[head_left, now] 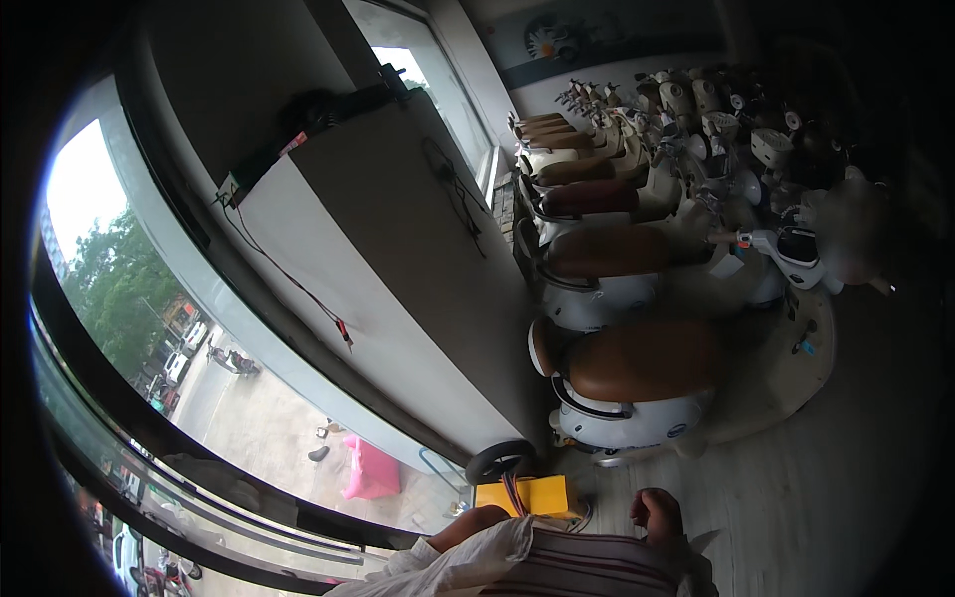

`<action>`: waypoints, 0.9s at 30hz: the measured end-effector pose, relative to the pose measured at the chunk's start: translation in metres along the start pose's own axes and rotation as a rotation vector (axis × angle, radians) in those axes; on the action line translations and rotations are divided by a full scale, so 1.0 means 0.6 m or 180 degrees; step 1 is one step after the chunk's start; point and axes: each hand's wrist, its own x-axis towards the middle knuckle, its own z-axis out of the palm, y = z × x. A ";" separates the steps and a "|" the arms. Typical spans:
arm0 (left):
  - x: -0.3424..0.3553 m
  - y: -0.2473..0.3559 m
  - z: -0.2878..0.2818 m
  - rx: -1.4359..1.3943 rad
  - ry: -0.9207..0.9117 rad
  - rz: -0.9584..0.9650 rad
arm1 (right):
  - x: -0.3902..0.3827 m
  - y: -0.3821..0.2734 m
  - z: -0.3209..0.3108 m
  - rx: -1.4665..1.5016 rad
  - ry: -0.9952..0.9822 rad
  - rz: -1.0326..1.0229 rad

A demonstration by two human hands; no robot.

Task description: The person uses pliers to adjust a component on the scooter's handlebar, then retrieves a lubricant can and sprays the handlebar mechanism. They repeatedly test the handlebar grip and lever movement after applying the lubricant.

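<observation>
One yellow box (532,496), taken as the landmark, is noted on the floor (731,537) just ahead of the wearer's body; a bundle of thin cables (513,495) is seen lying across it, and its interior cannot be inspected from this angle. Further containers are recorded well beyond the box and to its right: two pale baskets (771,147) are carried among the parked scooters, their contents too dark to be made out. One right hand (657,513) is observed to the right of the box and apart from it, with fingers curled inward; whether anything is enclosed cannot be told. The left forearm (470,524) is seen just left of the box, but the left hand is not clearly shown, so its state and any contact cannot be determined. One black tyre (502,460) is found just behind the box. Beyond the box and to its right, at least five scooter seats are counted in a row, the nearest being a brown seat (647,360) on a white scooter (627,426). One pink cover (371,470) is noted outside the glass, left of the box.
</observation>
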 end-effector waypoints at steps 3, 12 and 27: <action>0.049 0.025 -0.014 -0.0074 0.0156 -0.0081 | 0.077 0.000 -0.039 0.0191 -0.0595 0.0569; 0.261 0.126 -0.017 -0.0375 0.0681 -0.0256 | 0.302 -0.177 -0.109 -0.0403 -0.0542 0.0548; 0.432 0.261 0.000 -0.1090 0.1610 -0.0535 | 0.562 -0.313 -0.170 -0.0252 -0.0809 0.0679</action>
